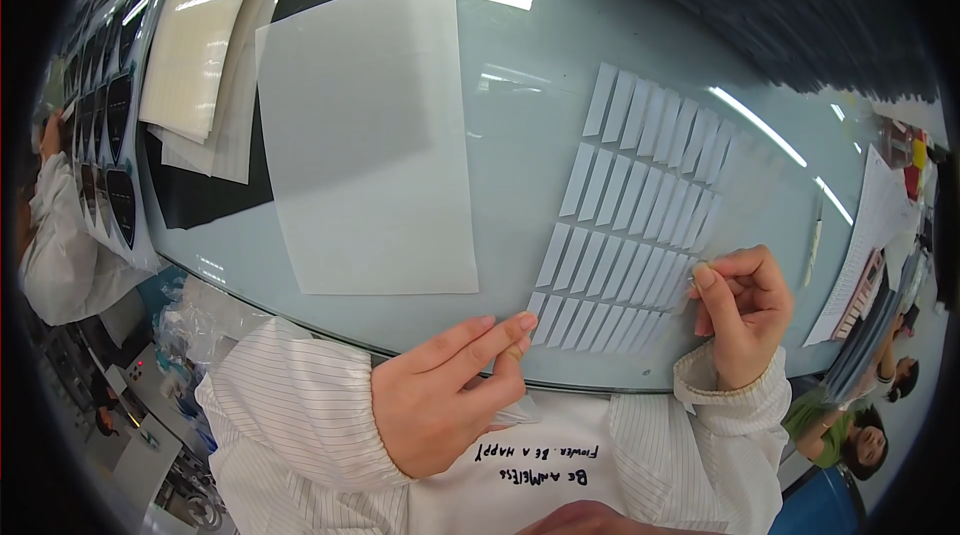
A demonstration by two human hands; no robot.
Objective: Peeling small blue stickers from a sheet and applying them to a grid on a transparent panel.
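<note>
A clear sheet carrying rows of pale grey rectangular strips (605, 190) lies tilted on the glass-topped table in front of me. My left hand (455, 390) pinches its near left corner between thumb and fingers. On the right edge of that same sheet, my right hand (742, 310) is closed in a pinch, thumb against the curled fingers. Left of the strip sheet rests a large plain white sheet (375, 145), which neither hand touches.
Cream sheets (200, 45) overlap a black sheet (215, 193) at far left. Dark flat pieces (770, 5) are stacked at far right. A thin pen-like tool (815, 240) and a paper (850, 250) lie at right. Other people sit beyond both sides.
</note>
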